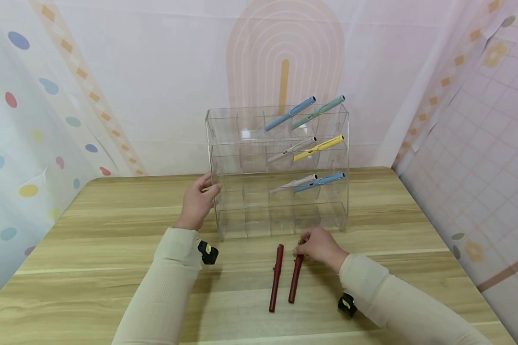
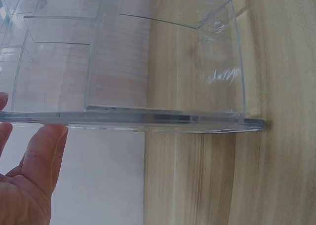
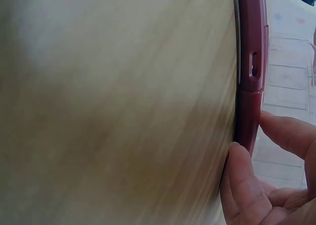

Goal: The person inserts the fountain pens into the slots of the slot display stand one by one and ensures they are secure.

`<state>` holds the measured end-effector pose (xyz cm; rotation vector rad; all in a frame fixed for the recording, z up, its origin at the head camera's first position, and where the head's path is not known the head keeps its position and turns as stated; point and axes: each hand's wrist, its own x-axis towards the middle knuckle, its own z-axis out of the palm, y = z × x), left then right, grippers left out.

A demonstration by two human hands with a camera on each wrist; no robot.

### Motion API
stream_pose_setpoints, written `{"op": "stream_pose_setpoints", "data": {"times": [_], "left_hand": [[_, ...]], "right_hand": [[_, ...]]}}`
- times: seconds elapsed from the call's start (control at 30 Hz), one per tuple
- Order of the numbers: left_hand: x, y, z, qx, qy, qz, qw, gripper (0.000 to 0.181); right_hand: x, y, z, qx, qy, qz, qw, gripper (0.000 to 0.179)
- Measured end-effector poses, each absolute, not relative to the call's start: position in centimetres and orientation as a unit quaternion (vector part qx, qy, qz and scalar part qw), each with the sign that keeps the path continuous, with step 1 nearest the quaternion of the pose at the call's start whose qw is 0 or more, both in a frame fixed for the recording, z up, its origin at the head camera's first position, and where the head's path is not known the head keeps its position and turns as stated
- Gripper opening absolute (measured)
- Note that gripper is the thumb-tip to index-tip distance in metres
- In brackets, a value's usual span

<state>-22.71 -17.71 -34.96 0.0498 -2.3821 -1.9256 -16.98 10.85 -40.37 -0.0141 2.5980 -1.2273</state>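
A clear acrylic pen rack (image 1: 259,208) with stepped tiers of compartments stands on the table. My left hand (image 1: 198,201) holds its left side edge, fingertips (image 2: 47,141) against the side panel in the left wrist view. Two dark red pens lie in front of the rack. My right hand (image 1: 321,247) pinches the far end of the right-hand red pen (image 1: 296,282) between thumb and fingers; the right wrist view shows this red pen (image 3: 252,62) close up, lying along the tabletop. The other red pen (image 1: 276,280) lies just left of it, untouched.
In the rack's right-hand columns lean a blue pen (image 1: 290,114), a green pen (image 1: 319,112), a yellow pen (image 1: 319,147), two pale pens and a lower blue pen (image 1: 321,182). Behind the wooden table (image 1: 112,230) hangs a patterned curtain (image 1: 177,72).
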Motion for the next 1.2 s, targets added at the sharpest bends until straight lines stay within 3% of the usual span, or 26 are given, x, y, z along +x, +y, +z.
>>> {"op": "stream_pose_setpoints", "data": {"times": [0.1,0.23,0.57,1.2], "left_hand": [[-22.81,-17.74,-35.01,0.016,-0.775,-0.630,0.038,0.054],[-22.81,-17.77,-35.03,0.017,-0.776,-0.630,0.036,0.055],[-22.97,-17.81,-35.20,0.015,-0.779,-0.625,0.044,0.053],[-22.80,-17.86,-35.08,0.013,-0.780,-0.625,0.040,0.054]], "right_hand": [[-17.11,10.76,-40.49,-0.014,0.901,-0.413,0.133,0.013],[-17.35,10.67,-40.69,-0.022,0.907,-0.398,0.133,0.019],[-17.63,10.55,-40.44,-0.011,0.915,-0.379,0.141,0.012],[-17.58,11.48,-39.92,0.023,0.857,-0.491,0.155,0.017]]}}
